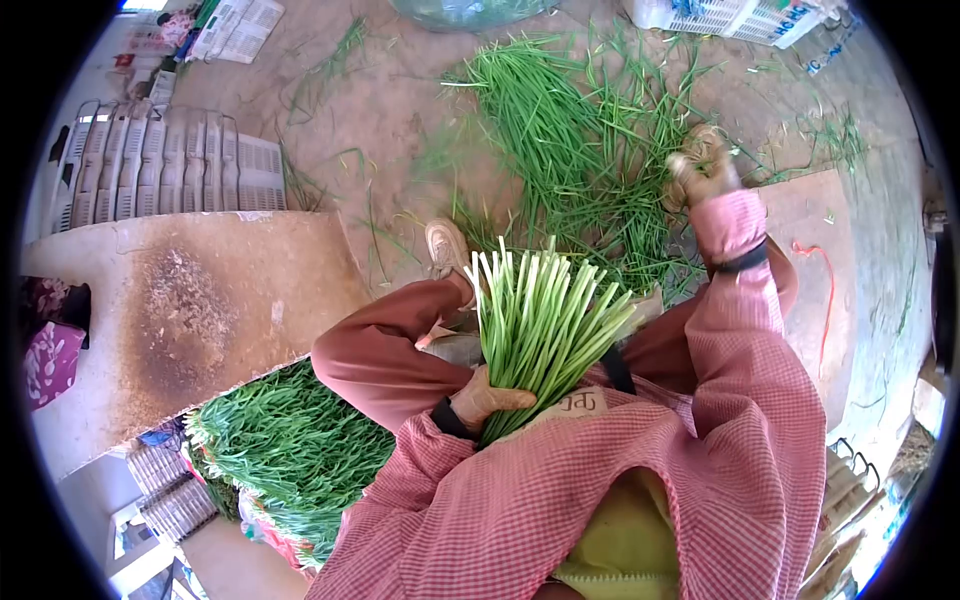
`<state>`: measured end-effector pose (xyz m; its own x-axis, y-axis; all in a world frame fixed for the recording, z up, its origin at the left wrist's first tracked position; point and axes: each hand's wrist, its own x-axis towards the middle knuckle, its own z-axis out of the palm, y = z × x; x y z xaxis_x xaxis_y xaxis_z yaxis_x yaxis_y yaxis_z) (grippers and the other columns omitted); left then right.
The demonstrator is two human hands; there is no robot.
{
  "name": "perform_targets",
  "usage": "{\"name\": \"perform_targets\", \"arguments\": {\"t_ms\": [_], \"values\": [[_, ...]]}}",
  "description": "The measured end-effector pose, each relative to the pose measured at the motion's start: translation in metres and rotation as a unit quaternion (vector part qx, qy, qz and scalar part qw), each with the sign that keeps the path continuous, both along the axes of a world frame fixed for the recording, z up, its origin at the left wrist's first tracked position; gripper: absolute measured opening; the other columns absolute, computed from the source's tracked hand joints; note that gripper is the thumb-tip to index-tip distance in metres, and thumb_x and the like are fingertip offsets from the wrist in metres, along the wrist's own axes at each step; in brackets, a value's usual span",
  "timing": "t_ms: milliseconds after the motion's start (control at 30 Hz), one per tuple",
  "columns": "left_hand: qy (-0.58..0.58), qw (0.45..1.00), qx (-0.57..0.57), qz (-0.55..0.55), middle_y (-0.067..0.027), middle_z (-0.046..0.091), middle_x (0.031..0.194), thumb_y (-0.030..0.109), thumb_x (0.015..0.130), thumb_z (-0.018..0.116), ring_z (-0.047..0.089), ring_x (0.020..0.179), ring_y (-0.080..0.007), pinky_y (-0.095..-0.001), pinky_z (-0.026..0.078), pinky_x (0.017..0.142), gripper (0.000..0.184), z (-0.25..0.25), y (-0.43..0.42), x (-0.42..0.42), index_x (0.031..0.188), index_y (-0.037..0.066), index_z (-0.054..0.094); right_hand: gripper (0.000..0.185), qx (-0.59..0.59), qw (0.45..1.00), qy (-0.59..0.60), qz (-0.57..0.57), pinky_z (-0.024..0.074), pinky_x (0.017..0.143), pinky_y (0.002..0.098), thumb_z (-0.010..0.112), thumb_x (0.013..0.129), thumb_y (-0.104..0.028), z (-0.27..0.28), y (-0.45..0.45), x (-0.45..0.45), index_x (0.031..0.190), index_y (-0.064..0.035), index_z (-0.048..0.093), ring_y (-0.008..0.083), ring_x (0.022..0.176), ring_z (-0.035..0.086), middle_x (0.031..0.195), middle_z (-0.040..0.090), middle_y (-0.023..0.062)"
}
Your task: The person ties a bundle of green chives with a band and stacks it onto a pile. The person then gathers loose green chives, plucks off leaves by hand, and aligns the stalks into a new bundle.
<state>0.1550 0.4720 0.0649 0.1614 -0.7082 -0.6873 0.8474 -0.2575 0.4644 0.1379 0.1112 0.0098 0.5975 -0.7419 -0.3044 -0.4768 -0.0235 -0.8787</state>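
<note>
My left hand (484,399) is closed around a thick bunch of garlic chives (545,325), held over my lap with the pale cut ends pointing away from me. My right hand (708,180) is stretched forward on the right, above the floor and close to my shoe. Motion smears its fingers, so whether they hold anything does not show. Left of it, a loose pile of green chive leaves (545,125) lies spread on the floor, with scattered strands reaching toward my feet.
A large heap of chives (300,450) lies at my left, beside a stained board (290,260). Stacked plastic crates (180,165) stand behind that board. A red string (828,300) lies on a flat board (800,215) at right. Another white crate (745,22) is at the far right.
</note>
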Motion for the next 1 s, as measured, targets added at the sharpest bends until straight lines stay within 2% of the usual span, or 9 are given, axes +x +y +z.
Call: {"name": "perform_targets", "arguments": {"t_ms": [67,133,267,333,433,500,667,900,1000], "values": [[0.008,1.000,-0.010,-0.008,-0.0098,0.053,0.113,0.008,0.063,0.073,0.052,0.103,-0.0200,-0.0315,0.040,0.089,0.067,0.000,-0.004,0.002,0.121,0.001,0.042,0.070,0.104,0.982,-0.003,0.159,0.0283,0.100,0.0319,0.059,0.080,-0.038,-0.006,0.045,-0.010,0.131,-0.0012,0.027,0.0249,0.119,0.037,0.127,0.043,0.0168],[0.020,1.000,-0.012,-0.016,-0.0099,0.053,0.113,0.009,0.063,0.073,0.052,0.102,-0.0197,-0.0313,0.040,0.089,0.067,-0.005,-0.002,-0.002,0.121,0.001,0.042,0.062,0.235,0.932,-0.069,0.268,0.0323,0.096,0.0330,0.054,0.082,-0.037,0.013,0.087,-0.003,0.127,-0.0010,0.032,0.0257,0.113,0.042,0.121,0.046,0.0167],[0.019,0.998,-0.044,-0.027,-0.0104,0.053,0.113,0.011,0.064,0.072,0.052,0.101,-0.0200,-0.0315,0.041,0.089,0.066,-0.009,0.006,0.003,0.122,0.001,0.041,0.048,0.387,0.868,-0.300,0.085,0.0404,0.088,0.0352,0.044,0.087,-0.037,0.022,0.080,0.027,0.119,-0.0005,0.042,0.0275,0.102,0.051,0.111,0.054,0.0165],[0.073,0.997,-0.013,0.026,-0.0110,0.052,0.114,0.013,0.065,0.071,0.052,0.102,-0.0206,-0.0316,0.042,0.088,0.065,-0.010,0.012,0.007,0.122,0.001,0.040,0.044,0.324,0.880,-0.342,-0.067,0.0445,0.084,0.0363,0.040,0.090,-0.036,0.015,0.056,0.023,0.114,-0.0003,0.047,0.0283,0.096,0.056,0.106,0.057,0.0164],[0.019,0.998,-0.042,0.036,-0.0105,0.057,0.100,0.019,0.072,0.065,0.058,0.085,-0.0188,-0.0293,0.049,0.073,0.053,-0.016,0.008,0.024,0.117,0.000,0.045,0.047,-0.151,0.966,-0.025,0.208,0.0439,0.084,0.0379,0.035,0.090,-0.038,0.024,0.096,-0.069,0.114,0.0012,0.045,0.0295,0.102,0.053,0.109,0.055,0.0190],[0.034,0.999,-0.023,0.031,-0.0090,0.060,0.086,0.023,0.077,0.059,0.060,0.066,-0.0157,-0.0257,0.051,0.056,0.042,-0.023,-0.009,0.034,0.111,-0.001,0.049,0.051,0.260,0.948,0.046,0.177,0.0339,0.095,0.0413,0.043,0.087,-0.038,-0.030,0.167,-0.083,0.118,0.0022,0.040,0.0335,0.114,0.039,0.120,0.042,0.0238],[-0.027,0.996,-0.082,-0.011,-0.0043,0.059,0.096,0.010,0.070,0.070,0.058,0.084,-0.0138,-0.0269,0.050,0.070,0.043,-0.025,-0.073,0.052,0.108,0.003,0.052,0.071,0.580,0.779,-0.231,-0.062,0.0399,0.093,0.0347,0.072,0.068,-0.009,0.014,0.197,-0.028,0.123,-0.0035,0.028,0.0236,0.108,0.045,0.118,0.045,0.0148],[-0.302,0.904,-0.084,-0.291,-0.0056,0.051,0.116,0.006,0.065,0.073,0.050,0.101,-0.0157,-0.0299,0.043,0.087,0.062,0.012,-0.148,0.053,0.120,0.003,0.044,0.075,0.397,0.842,-0.344,-0.127,0.0456,0.084,0.0303,0.076,0.059,0.000,0.045,0.155,-0.027,0.117,-0.0028,0.028,0.0197,0.097,0.051,0.108,0.051,0.0089],[-0.236,0.927,-0.144,-0.253,-0.0060,0.050,0.110,0.003,0.070,0.067,0.051,0.098,-0.0167,-0.0338,0.046,0.086,0.059,0.016,-0.183,0.035,0.119,0.005,0.035,0.075,0.301,0.859,-0.391,-0.136,0.0439,0.087,0.0320,0.076,0.061,-0.005,0.059,0.132,-0.049,0.118,-0.0015,0.028,0.0203,0.098,0.052,0.108,0.052,0.0102]]}}
